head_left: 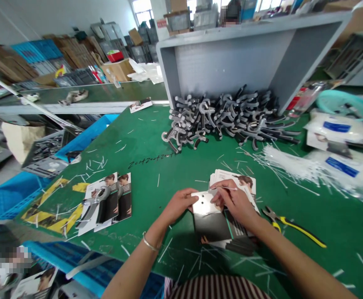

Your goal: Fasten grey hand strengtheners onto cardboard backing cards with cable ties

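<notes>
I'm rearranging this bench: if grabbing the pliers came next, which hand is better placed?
Probably the right hand: the pliers lie nearer it, on its side, though it holds a thin white strip. The left hand is farther off, holding the card.

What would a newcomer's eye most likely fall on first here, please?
Probably the big grey bin tipped on its side at the back of the green table, with a heap of grey-and-black tools spilling from its mouth. Next, front and centre, the left hand holds a printed card while the right hand pinches a thin white strip there. Yellow-handled pliers stand out to the right.
</notes>
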The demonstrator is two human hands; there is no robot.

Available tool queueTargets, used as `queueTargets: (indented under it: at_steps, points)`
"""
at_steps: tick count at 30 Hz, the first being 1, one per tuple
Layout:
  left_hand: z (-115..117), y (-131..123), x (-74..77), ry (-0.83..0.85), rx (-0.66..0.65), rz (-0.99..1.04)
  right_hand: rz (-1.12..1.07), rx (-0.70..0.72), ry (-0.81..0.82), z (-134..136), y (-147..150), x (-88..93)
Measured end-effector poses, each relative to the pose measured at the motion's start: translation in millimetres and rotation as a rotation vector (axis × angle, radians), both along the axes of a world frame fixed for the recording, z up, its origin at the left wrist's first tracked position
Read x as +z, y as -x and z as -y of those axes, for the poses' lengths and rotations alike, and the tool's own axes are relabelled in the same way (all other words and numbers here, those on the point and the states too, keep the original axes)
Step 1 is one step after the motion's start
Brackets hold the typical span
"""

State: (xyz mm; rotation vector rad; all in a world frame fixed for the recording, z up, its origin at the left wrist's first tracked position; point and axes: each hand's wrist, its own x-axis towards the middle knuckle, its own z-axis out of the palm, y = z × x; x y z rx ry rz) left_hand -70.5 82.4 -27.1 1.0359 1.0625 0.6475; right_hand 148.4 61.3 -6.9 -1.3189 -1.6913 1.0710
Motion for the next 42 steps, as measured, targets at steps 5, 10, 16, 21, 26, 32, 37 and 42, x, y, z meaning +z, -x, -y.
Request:
queueTargets:
  at_steps: [5, 10, 16, 21, 26, 32, 37, 42]
  points:
    - [-5, 1, -6.1, 0.011, 0.001, 0.010, 0.129, 0.022, -0.052, 1, -2, -11.5]
    - [-7, -1, -8.5, 0.015, -0.017, 0.022, 0.129, -0.025, -0.125, 4, -3, -11.5]
    - [-7, 1, -10.8, -0.042, -0.015, -0.028, 0.234, 0.057, -0.172, 4, -5, -16.7]
    - [-5, -2, 13.1, -0.152, -0.032, -0.085, 0.355, 0.147, -0.382, -2, -3, -0.3]
    - [-7, -12, 52.0, -0.270, -0.091, -0.089, 0.226, 0.270, -0.244, -15, -8, 24.2]
    - [-4, -14, 35.8, -0.203, -0.018, 0.068, 0.000, 0.135, 0.019, -14, -23, 22.7]
    - [17, -18, 16.3, -0.208, -0.016, -0.020, -0.118, 0.113, 0.149, -11, -26, 17.7]
    - [28, -12, 13.9, -0.391, -0.032, -0.193, -0.157, 0.136, 0.216, -9, -24, 16.7]
